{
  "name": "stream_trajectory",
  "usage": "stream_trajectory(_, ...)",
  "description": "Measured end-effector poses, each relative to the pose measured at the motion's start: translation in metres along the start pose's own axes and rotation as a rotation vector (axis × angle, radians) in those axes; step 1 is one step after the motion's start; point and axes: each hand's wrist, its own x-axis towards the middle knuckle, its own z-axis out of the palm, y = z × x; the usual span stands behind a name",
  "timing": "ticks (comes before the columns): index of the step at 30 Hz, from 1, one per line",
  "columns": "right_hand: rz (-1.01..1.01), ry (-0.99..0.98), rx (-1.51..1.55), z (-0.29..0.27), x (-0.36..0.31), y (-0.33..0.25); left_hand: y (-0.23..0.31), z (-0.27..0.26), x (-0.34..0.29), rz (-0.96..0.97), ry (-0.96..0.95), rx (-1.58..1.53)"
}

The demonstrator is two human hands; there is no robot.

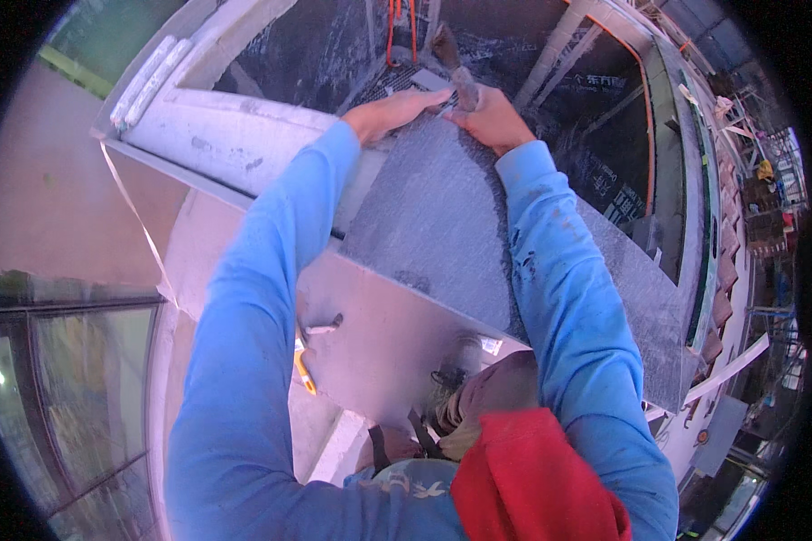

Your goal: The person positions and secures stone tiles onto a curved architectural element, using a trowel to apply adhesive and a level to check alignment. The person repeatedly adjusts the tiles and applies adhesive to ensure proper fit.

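Note:
Both my arms reach forward over a grey stone slab point(433, 212) with a rough, speckled face. My right hand point(494, 117) is closed round the handle of a worn short tool point(465, 86); its dark, dirty end points away from me, and its exact kind is unclear. My left hand point(390, 114) lies at the slab's far left edge, fingers stretched flat toward the tool. Just beyond those fingertips is a small pale flat piece point(431, 79); whether they touch it I cannot tell.
A dark sheet-lined recess point(595, 135) lies beyond the slab, with an orange cord point(391, 41). A pale ledge point(262, 135) runs left. Another grey slab point(641, 298) stands at right. Below lies a yellow-handled tool point(304, 368). A red cloth point(537, 482) hangs near my body.

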Motion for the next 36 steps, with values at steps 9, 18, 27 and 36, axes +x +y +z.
stream_trajectory(9, 0.043, 0.017, -0.203, 0.001, 0.004, 0.001, -0.005, -0.005, 0.005, 0.12, -0.027, 0.151)
stream_trajectory(18, 0.082, -0.002, -0.26, 0.0, 0.008, 0.001, -0.014, -0.005, 0.018, 0.067, 0.035, 0.147)
stream_trajectory(27, 0.063, -0.063, -0.197, -0.002, 0.003, -0.009, -0.012, -0.006, 0.014, 0.071, -0.006, 0.154)
stream_trajectory(36, 0.083, -0.017, -0.125, -0.002, 0.011, 0.01, -0.011, -0.011, 0.016, 0.002, -0.096, 0.192)
